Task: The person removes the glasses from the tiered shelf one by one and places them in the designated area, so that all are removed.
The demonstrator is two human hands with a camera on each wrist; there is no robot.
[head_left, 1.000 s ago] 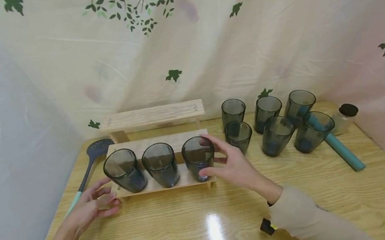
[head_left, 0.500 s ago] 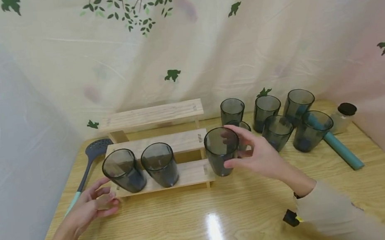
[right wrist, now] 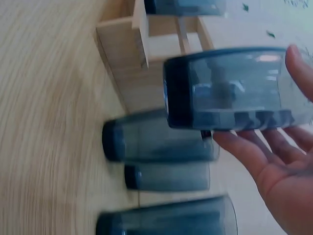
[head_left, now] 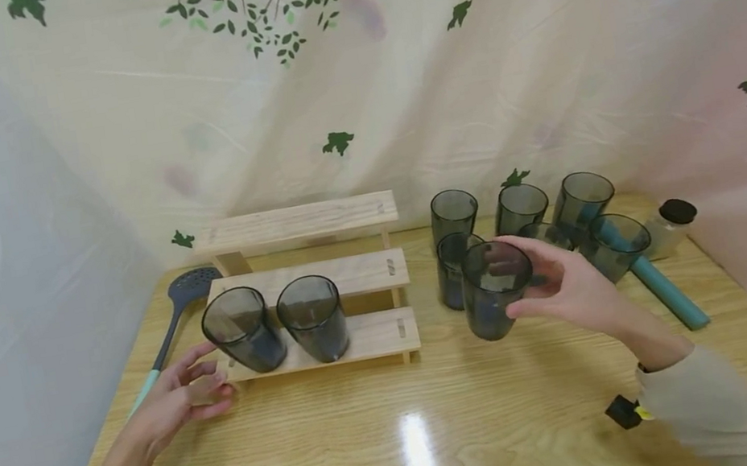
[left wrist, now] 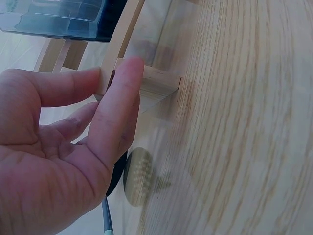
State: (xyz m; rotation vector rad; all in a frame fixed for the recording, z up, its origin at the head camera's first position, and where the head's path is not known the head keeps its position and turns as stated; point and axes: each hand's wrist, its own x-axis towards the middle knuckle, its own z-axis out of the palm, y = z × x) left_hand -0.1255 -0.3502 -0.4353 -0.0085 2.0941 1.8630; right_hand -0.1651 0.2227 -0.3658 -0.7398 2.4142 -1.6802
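My right hand [head_left: 577, 290] grips a smoked-grey glass tumbler [head_left: 488, 298], thumb on one side and fingers on the other. In the right wrist view this tumbler [right wrist: 230, 90] is raised off the table, with other glasses standing below it. On the left is a three-tier wooden rack [head_left: 376, 333]. Its lowest shelf bears two matching tumblers, a left one [head_left: 255, 345] and one beside it [head_left: 321, 331]. My left hand [head_left: 169, 404] is at the left end of that shelf. The left wrist view shows its thumb and fingers pinching the board's end [left wrist: 104, 81].
Several more tumblers [head_left: 580, 196] stand in two rows at the right, partly behind the held one. Beyond them are a teal stick [head_left: 670, 296] and a small jar with a black lid [head_left: 677, 213]. A slotted turner [head_left: 191, 286] lies left of the rack. A printed cloth [head_left: 256, 137] hangs behind.
My right hand has lifted the tumbler from the right end of the lowest shelf and carried it right, in front of the other glasses. The left hand has stayed at the rack.
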